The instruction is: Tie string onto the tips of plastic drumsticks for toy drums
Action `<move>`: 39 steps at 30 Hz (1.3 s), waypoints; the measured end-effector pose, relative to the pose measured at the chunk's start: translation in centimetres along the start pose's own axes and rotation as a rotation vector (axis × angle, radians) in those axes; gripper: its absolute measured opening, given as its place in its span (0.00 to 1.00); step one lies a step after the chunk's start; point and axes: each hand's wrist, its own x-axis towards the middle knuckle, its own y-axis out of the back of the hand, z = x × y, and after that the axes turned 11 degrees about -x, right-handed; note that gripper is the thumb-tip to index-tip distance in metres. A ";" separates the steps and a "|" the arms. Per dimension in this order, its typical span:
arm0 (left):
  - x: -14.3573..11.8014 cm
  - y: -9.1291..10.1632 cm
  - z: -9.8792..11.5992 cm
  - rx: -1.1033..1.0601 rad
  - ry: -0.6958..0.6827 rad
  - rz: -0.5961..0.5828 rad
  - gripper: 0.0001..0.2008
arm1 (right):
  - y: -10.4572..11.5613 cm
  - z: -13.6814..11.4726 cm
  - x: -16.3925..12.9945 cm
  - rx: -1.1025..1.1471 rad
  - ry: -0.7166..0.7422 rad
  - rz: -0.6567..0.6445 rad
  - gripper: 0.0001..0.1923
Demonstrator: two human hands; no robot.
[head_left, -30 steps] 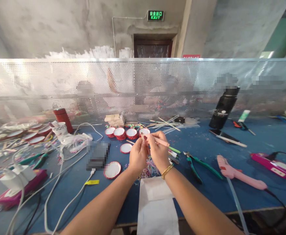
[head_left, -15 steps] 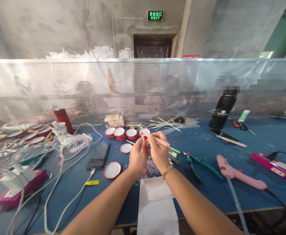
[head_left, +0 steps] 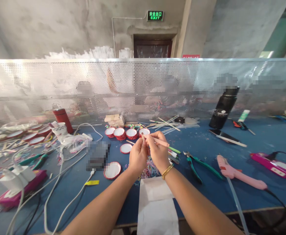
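While both hands meet above the middle of the blue table (head_left: pixel 206 195), the clutter spreads out to either side. Far left, a magenta box (head_left: pixel 22 187) lies under white cables (head_left: pixel 57 192), with green-handled pliers (head_left: pixel 36 160) just beyond it. Behind those stand a dark red flask (head_left: pixel 63 119) and a patterned white cup (head_left: pixel 58 128). A row of small red-rimmed cups (head_left: pixel 125 133) sits near the perforated metal screen (head_left: pixel 59 85), and two more red-rimmed lids (head_left: pixel 112 170) lie flat closer in, beside a blurred dark object.

The left hand (head_left: pixel 138 156) is raised over a tangle of coloured threads (head_left: pixel 149 170), its thumb and fingertips pinched together on the near end of a thin pink stick (head_left: pixel 160 141). The right hand (head_left: pixel 159 151), touching the left, is closed around the same stick a little further along, so the stick's free end points off to the right, above the table and clear of it. A gold bracelet (head_left: pixel 167 171) circles the right wrist. A white paper bag (head_left: pixel 156 205) lies under the forearms at the table's near edge.

To the right lie teal-handled pliers (head_left: pixel 199 164), then a pink glue gun (head_left: pixel 239 176) with its cord, and another magenta box (head_left: pixel 275 164) near the far right. A black bottle (head_left: pixel 223 109) stands further back by the screen.
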 end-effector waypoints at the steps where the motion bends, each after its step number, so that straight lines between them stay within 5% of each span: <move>1: 0.0 0.0 0.1 -0.004 0.005 0.003 0.21 | 0.0 0.0 0.0 -0.004 0.002 0.004 0.14; 39: 0.1 0.2 -0.5 0.128 -0.021 -0.012 0.21 | -0.3 -0.1 0.1 0.013 0.041 0.073 0.13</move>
